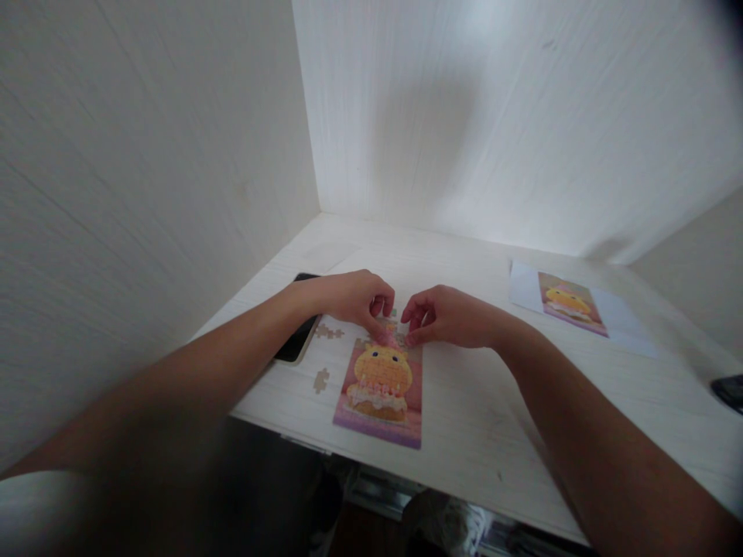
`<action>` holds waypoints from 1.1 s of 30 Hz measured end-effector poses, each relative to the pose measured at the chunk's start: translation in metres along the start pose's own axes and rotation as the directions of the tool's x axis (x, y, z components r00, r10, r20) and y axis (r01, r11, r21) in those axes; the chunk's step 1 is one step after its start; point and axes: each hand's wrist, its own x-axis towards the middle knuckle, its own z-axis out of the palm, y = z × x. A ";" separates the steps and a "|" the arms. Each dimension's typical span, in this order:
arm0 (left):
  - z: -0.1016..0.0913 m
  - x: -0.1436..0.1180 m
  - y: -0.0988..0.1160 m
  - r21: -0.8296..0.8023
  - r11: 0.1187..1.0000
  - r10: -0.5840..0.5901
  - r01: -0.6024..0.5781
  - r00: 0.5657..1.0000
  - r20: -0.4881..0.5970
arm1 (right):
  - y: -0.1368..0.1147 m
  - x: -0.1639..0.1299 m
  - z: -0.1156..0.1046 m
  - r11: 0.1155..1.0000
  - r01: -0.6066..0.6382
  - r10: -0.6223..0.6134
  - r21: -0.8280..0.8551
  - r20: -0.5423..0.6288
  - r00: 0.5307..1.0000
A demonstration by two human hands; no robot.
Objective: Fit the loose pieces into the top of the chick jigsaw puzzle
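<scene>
Our two bare forearms fill the lower frame, reaching in from the bottom corners toward the middle of the white table. At centre-left, our left hand rests beside a dark phone lying flat near the table's left edge, its fingers curled and pressed down on the top edge of the jigsaw puzzle. Two loose pieces lie apart on the bare table just left of the puzzle, another small cluster near the phone. At centre, the puzzle shows a yellow cartoon creature on pink, and we judge it nearly complete: the body and lower border look joined, while only the top strip under our fingertips seems unfinished. Our right hand meets the left at that same top edge, fingers bent together, apparently pinching or pressing a pink piece; we cannot tell which. Toward the right of the frame lies a reference print of the same picture on white paper. Pale wood-grain walls close the corner behind, and a dark object sits at the far right edge.
</scene>
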 end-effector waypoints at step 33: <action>0.000 0.001 0.001 -0.025 1.000 -0.009 0.009 1.000 0.003 | 0.015 0.009 0.003 0.977 -0.070 0.039 -0.203 -0.153 0.988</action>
